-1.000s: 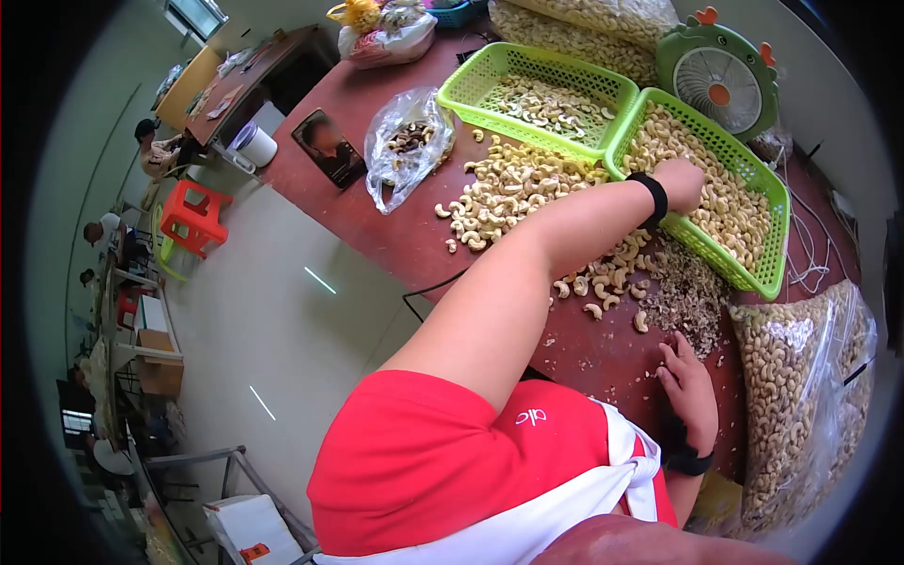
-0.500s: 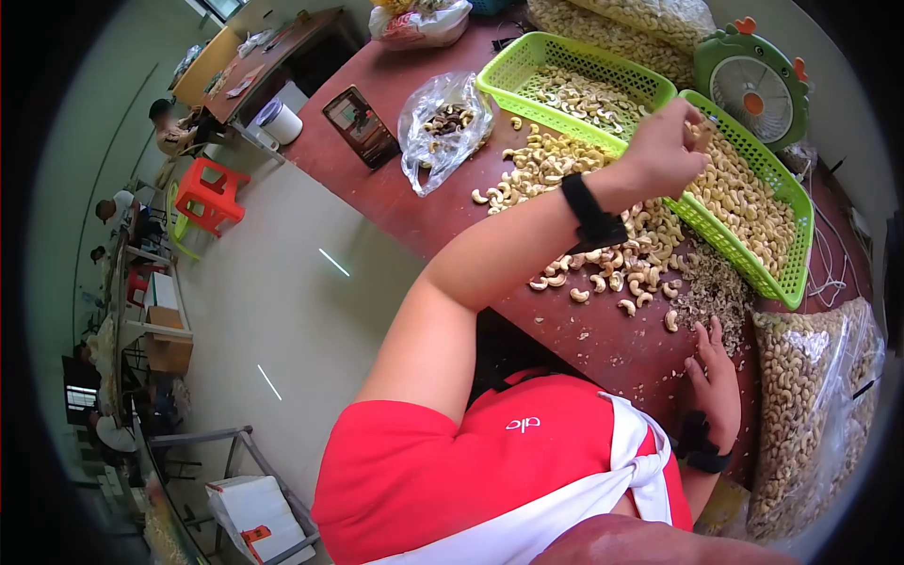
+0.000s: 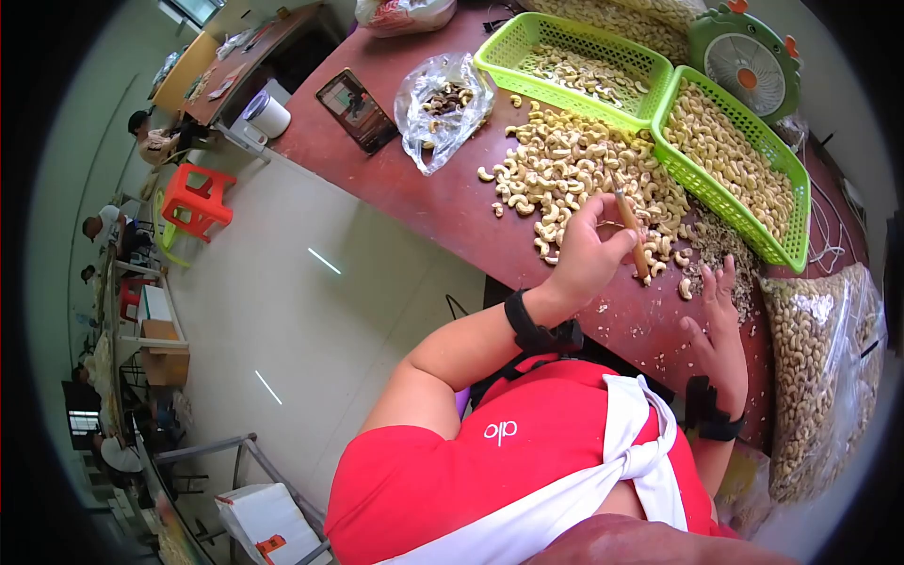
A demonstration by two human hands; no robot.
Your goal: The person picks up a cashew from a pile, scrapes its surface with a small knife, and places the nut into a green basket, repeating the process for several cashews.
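Nearest in, the right hand [image 3: 720, 325] lies flat, palm down, on the dark red table [image 3: 424, 207], fingers spread and gripping nothing, fingertips at a heap of brownish papery flakes [image 3: 720, 247]. Just left, the left hand [image 3: 584, 254] is raised on a bent wrist with a black band, thumb and curled fingers closed round a slim, straight wooden-handled tool [image 3: 640, 256]. Its long axis runs diagonally, the upper end pointing away and left, the lower end down toward the right hand, above the pile's near edge. Behind spreads the pile of pale, curved cashew kernels [image 3: 574, 169], then two bright green plastic mesh baskets [image 3: 716, 212] holding more kernels.
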